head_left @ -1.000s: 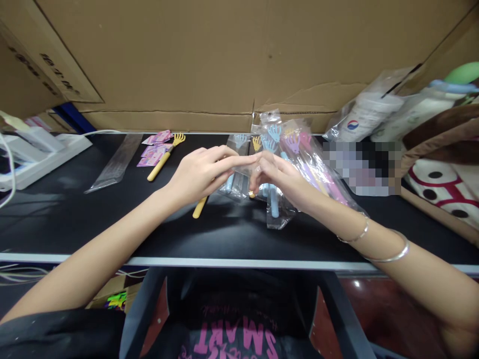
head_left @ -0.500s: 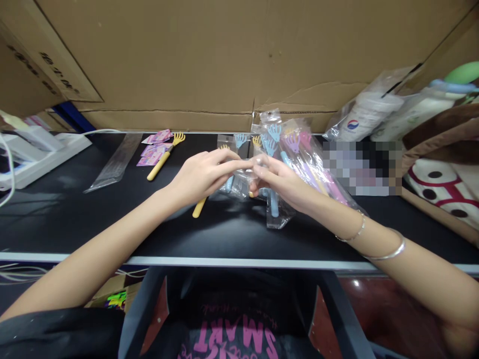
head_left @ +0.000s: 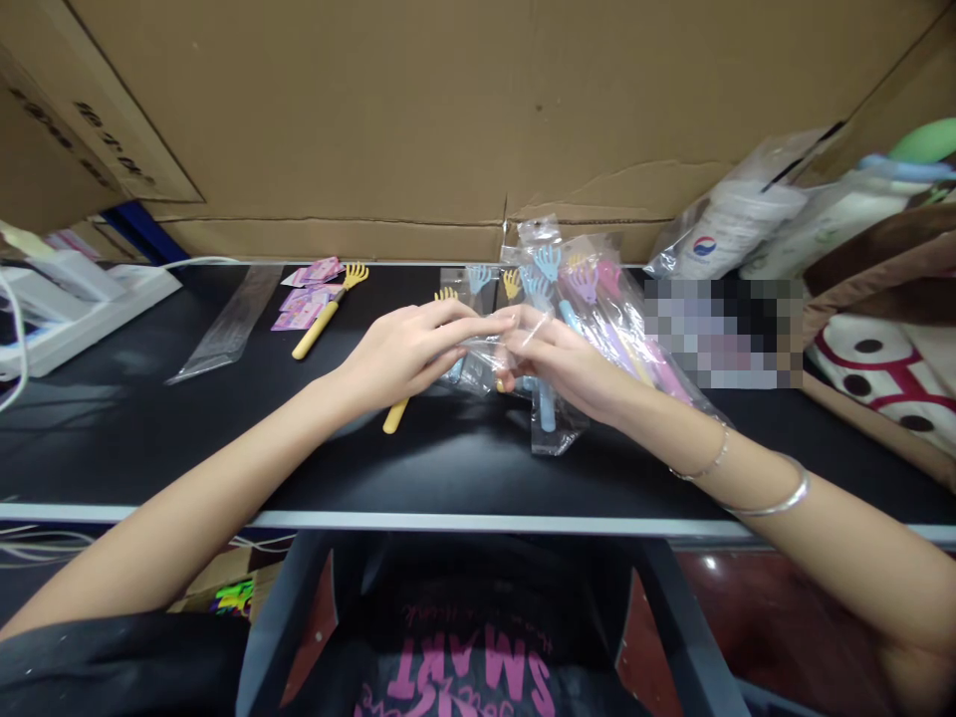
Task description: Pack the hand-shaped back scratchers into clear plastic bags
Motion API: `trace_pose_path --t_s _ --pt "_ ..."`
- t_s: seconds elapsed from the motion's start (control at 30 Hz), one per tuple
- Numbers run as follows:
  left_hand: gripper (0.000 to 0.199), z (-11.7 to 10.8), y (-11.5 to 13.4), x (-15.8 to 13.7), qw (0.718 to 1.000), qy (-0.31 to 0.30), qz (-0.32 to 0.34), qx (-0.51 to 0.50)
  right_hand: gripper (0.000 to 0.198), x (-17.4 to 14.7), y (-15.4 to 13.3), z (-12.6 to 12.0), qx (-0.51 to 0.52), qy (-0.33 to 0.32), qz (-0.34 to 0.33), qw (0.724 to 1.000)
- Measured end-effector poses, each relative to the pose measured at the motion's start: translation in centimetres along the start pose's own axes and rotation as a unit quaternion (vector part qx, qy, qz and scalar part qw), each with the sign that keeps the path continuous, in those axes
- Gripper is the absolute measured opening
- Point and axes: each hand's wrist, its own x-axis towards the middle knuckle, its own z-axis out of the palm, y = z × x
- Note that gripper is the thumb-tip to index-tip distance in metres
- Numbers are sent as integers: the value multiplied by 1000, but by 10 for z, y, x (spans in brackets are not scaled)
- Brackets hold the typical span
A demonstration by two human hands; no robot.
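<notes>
Pinching clear film (head_left: pixel 485 344) in my right hand (head_left: pixel 564 360); left hand (head_left: pixel 407 354), grip unclear, has it at three o'clock.
Pepsi-logo cup (head_left: pixel 743 239): two o'clock; "SMART" shirt (head_left: pixel 448 617): six.

A: Clothes?
B: Black top (head_left: pixel 448 617), magenta lettering (head_left: pixel 494 664) below the table's (head_left: pixel 448 478) near edge. "SMART" legible, smaller script hard to read. Left sleeve (head_left: pixel 126 662) black, pale specks.
A: Jewellery?
B: Right forearm: thin silver chain-like bracelet (head_left: pixel 709 466), thicker plain silver bangle (head_left: pixel 790 500) nearer the elbow.
A: Hands?
B: Left hand (head_left: pixel 410 354), right hand (head_left: pixel 560 358), both bare.
</notes>
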Motion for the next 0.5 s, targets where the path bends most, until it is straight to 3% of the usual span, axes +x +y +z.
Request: trace_pose_path --t_s 0.37,0.5 --pt "36 6 6 2 998 30 43 39 28 1 6 0 -78 16 -32 996" --pt "55 5 12 5 999 29 18 21 31 1 8 -1 -87 35 -43 995"
